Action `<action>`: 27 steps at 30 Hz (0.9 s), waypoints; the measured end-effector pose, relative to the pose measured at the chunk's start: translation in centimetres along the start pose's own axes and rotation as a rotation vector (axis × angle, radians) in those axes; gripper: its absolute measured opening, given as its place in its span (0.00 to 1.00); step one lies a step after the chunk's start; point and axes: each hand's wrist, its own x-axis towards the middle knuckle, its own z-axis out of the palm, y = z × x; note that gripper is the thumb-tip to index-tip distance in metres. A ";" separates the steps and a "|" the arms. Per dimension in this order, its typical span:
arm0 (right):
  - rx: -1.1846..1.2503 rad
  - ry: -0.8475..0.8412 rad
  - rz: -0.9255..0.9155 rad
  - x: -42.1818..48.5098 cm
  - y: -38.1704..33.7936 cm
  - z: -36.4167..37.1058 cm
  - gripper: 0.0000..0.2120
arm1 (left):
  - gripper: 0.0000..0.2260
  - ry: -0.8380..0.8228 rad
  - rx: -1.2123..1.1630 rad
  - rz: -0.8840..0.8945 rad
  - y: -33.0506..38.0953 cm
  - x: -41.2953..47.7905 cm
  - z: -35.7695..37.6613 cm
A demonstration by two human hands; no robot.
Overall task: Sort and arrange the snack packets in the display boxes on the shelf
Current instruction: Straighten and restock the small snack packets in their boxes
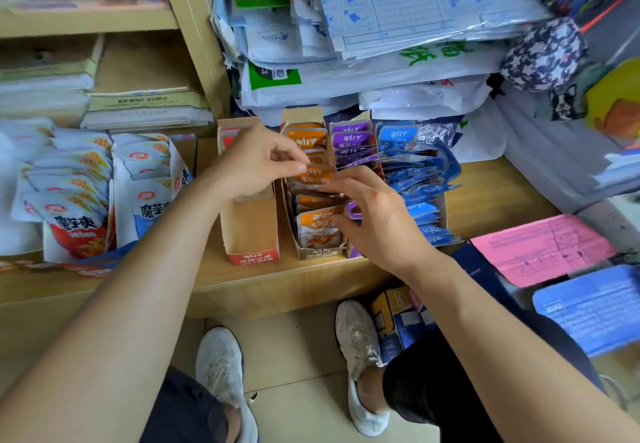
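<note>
Fingers [294, 165] of the left hand [249, 165] pinched shut on the top edge of one orange packet [313, 175], thumb and forefinger closed, other fingers curled loosely. Right hand [377, 220] half open, fingertips pressed against the front orange packets; a purple packet [354, 209] seen under its thumb, actual grip on it not clear.

Pinched packet held over the middle of the orange display box [311, 254], roughly upright, face toward the camera, long axis vertical and top edge up. Rest of the orange row stood on edge inside the same box, stacked front to back, faces toward the open front; row's long axis ran from shelf edge toward the back.

Left of the orange box, touching it: red display box [251, 231], mostly bare cardboard inside, red packets only at its far end. Right of the orange box: purple packets [351, 139] upright at the back, then blue packets [420, 179], fanned and tipped sideways, several spilled over their box wall. Well left of the orange box: white konjac snack packets [74, 200], leaned back in rows. All boxes sat on the wooden shelf [485, 186], long axes parallel, open fronts toward the person. Behind the orange box: stacked plastic bags [381, 71]. Below it, on the floor: two white shoes [356, 363].
</note>
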 end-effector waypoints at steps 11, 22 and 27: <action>0.048 -0.073 0.054 0.7 0.1 0.0 0.26 | 0.11 0.102 0.031 -0.046 -0.7 -0.4 -0.9; 0.071 -0.093 0.052 0.1 0.8 -0.3 0.22 | 0.12 -0.073 0.598 0.028 -1.2 -0.7 0.0; 0.075 -0.092 0.070 -0.1 1.0 -0.5 0.23 | 0.16 -0.131 0.576 0.032 -1.9 -1.7 -0.6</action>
